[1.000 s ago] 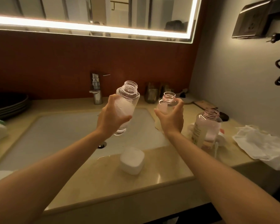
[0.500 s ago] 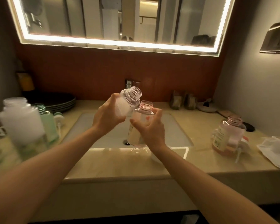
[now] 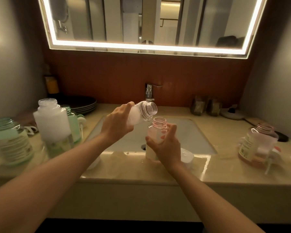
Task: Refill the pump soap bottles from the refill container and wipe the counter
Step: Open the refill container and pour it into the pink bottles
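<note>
Forearms extended; left hand (image 3: 118,126) grips tilted clear bottle (image 3: 142,113); right hand (image 3: 166,146), lower and nearer, holds upright pink bottle (image 3: 155,132).

I am gripping the clear bottle (image 3: 141,115) in my left hand (image 3: 115,127): smooth transparent plastic, clouded white inside. My right hand (image 3: 166,145) is holding the pink-tinted bottle (image 3: 155,132), also smooth see-through plastic, with a ridged threaded neck. Around the sink (image 3: 191,132), the counter (image 3: 133,172) is shining like glossy polished stone. The sink itself is looking smooth and white. Behind the sink, the faucet (image 3: 149,92) is gleaming as bright metal.
</note>
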Tool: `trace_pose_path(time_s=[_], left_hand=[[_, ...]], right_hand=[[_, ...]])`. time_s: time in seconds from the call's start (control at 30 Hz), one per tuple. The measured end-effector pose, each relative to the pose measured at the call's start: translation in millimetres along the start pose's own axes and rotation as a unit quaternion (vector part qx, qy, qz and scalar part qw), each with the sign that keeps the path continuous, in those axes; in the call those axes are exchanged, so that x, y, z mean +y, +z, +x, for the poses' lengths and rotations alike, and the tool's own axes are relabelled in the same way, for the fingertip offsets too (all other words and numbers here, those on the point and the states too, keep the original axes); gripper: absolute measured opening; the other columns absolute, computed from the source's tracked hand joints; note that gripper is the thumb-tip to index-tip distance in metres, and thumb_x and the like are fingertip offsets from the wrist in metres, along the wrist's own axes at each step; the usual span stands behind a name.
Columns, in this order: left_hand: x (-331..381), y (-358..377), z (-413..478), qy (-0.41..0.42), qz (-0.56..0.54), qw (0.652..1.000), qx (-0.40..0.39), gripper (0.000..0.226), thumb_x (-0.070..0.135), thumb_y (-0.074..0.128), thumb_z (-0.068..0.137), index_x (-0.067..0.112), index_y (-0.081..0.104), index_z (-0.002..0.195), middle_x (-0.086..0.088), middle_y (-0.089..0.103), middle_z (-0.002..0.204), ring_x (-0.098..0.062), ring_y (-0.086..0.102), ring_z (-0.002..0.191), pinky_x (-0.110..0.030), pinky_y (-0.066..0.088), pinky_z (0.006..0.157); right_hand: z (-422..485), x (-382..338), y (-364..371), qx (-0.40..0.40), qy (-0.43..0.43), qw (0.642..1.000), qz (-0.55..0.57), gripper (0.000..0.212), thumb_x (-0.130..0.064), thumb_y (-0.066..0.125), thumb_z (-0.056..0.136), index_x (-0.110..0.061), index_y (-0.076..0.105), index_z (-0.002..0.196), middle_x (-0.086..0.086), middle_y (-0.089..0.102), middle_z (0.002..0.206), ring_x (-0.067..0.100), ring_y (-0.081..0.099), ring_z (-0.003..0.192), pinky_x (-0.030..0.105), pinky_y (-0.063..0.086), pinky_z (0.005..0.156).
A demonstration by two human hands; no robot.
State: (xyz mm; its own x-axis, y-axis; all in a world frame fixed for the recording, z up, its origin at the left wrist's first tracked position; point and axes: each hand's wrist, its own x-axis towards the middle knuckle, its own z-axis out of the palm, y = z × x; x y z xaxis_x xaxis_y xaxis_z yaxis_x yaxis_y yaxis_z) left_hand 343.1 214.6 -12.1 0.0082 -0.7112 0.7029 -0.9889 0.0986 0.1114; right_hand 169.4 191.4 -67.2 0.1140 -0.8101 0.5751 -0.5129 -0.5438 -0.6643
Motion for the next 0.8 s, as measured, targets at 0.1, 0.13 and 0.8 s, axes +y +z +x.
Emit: trace_pose_path(time_s=[0.1, 0.13, 0.8], left_hand=[[-3, 2, -1, 0.055, 0.032, 0.998, 0.006, 0.075, 0.016, 0.081, 0.062, 0.014, 0.039, 0.124, -0.013, 0.061, 0.112, -0.032, 0.062, 0.097, -0.041, 0.056, 0.061], [-3, 2, -1, 0.067, 0.041, 0.997, 0.01, 0.077, 0.014, 0.082, 0.059, 0.015, 0.036, 0.121, -0.013, 0.062, 0.11, -0.033, 0.063, 0.095, -0.041, 0.056, 0.059], [-6, -9, 15, 0.159, 0.131, 0.975, 0.079, 0.081, 0.012, 0.089, 0.05, 0.011, 0.044, 0.117, -0.012, 0.063, 0.106, -0.03, 0.064, 0.093, -0.043, 0.054, 0.076]], right_hand=[[0, 2, 1, 0.001, -0.005, 1.0, -0.004, 0.077, -0.046, 0.073, 0.071, -0.012, 0.03, 0.124, 0.009, 0.055, 0.118, 0.021, 0.06, 0.091, 0.024, 0.048, 0.072], [0, 3, 2, 0.003, -0.005, 1.0, -0.005, 0.077, -0.046, 0.073, 0.071, -0.012, 0.03, 0.125, 0.009, 0.055, 0.118, 0.021, 0.06, 0.092, 0.024, 0.048, 0.073], [-1, 6, 0, -0.001, -0.011, 1.0, -0.011, 0.078, -0.051, 0.071, 0.071, -0.023, 0.018, 0.122, 0.006, 0.054, 0.122, 0.02, 0.059, 0.096, 0.023, 0.047, 0.075]])
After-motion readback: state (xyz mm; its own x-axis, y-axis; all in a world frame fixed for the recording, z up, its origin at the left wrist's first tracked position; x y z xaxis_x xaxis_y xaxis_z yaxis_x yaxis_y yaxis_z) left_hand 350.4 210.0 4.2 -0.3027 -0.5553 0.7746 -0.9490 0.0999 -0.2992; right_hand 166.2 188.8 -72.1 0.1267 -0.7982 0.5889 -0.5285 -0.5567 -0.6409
